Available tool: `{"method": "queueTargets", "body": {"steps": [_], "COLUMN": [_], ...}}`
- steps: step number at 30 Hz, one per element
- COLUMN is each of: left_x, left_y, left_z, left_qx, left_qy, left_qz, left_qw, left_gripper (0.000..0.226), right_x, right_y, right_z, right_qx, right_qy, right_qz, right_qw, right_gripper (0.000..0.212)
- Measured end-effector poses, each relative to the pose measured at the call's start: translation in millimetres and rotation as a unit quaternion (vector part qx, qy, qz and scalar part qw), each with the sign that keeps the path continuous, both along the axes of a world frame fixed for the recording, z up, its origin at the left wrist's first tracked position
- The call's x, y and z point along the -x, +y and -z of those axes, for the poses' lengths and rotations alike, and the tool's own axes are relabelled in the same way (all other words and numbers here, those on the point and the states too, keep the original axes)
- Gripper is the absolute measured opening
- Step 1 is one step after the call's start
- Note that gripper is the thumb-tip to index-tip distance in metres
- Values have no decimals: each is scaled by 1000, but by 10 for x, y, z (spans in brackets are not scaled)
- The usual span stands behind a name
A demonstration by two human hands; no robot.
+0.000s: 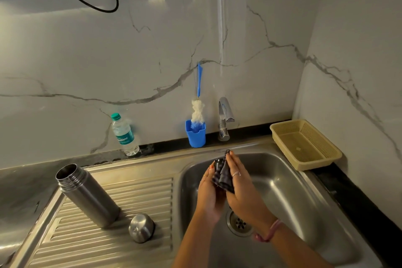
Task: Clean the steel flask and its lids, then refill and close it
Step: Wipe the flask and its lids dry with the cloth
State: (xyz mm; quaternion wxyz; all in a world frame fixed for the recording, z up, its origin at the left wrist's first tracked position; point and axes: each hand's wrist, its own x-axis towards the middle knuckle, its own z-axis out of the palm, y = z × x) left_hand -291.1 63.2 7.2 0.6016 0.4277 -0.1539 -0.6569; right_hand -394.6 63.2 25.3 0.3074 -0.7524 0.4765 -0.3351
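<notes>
The stainless sink (pixel 289 185) fills the lower right, its ribbed drainboard (pixel 121 206) stretching left. On the drainboard the open steel flask (pixel 87 196) stands upright with no lid on, and its domed steel cap (pixel 141 227) sits just beside its base, dome up. A beige perforated basket (pixel 304 143) rests on the black counter at the sink's far right corner. Against the marble wall stand a blue holder (pixel 195 135) with a bottle brush (pixel 198 113), a chrome tap (pixel 225 117) and a plastic water bottle (pixel 125 135).

Over the basin, above the drain (pixel 239 223), the left hand (pixel 210 191) cups a small dark inner lid (pixel 218 164), fingers curled round it. The right hand (pixel 242 187) presses a dark cloth (pixel 224 175) against that lid, fingers nearly straight and held together. Both hands hang well clear of the basin walls.
</notes>
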Motion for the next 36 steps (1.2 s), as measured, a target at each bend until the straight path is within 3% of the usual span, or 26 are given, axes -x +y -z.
{"method": "queueTargets", "body": {"steps": [5, 10, 13, 18, 21, 24, 26, 29, 31, 33, 36], "left_x": [10, 142, 110, 76, 75, 48, 34, 63, 90, 99, 62], "left_y": [75, -45, -129, -82, -82, -133, -132, -79, -46, -34, -70], "left_z": [20, -57, 89, 122, 123, 117, 121, 117, 114, 113, 111], "left_qx": [-1, -41, -54, -49, -52, -62, -63, -72, -56, -54, -47], "left_qy": [-28, -11, -14, -83, -113, -46, -23, -38, -61, -82, -100], "left_qz": [2, -36, -68, -6, -19, -52, -45, -8, 20, 27, 8], "left_qw": [1000, 998, 996, 995, 992, 996, 997, 997, 996, 995, 994], "left_gripper": [35, 37, 60, 31, 29, 51, 54, 43, 40, 38, 34], "right_x": [99, 3, 20, 178, 178, 151, 180, 255, 295, 287, 229], "right_y": [-182, -69, -19, -177, -188, -90, -37, -77, -169, -217, -163], "right_z": [-96, 69, 196, 129, 56, 123, 208, 290, 252, 172, 115], "right_qx": [-140, -13, 34, -129, -38, 95, 112, -12, -88, -90, 30], "right_qy": [-98, -16, 3, -84, -10, 81, 74, -73, -109, -65, 73], "right_qz": [16, -11, -39, -56, -90, -140, -152, -107, -76, -83, -123], "right_qw": [985, 1000, 999, 987, 995, 982, 979, 991, 987, 990, 989], "right_gripper": [76, 75, 76, 77, 76, 79, 81, 84, 80, 77, 79]}}
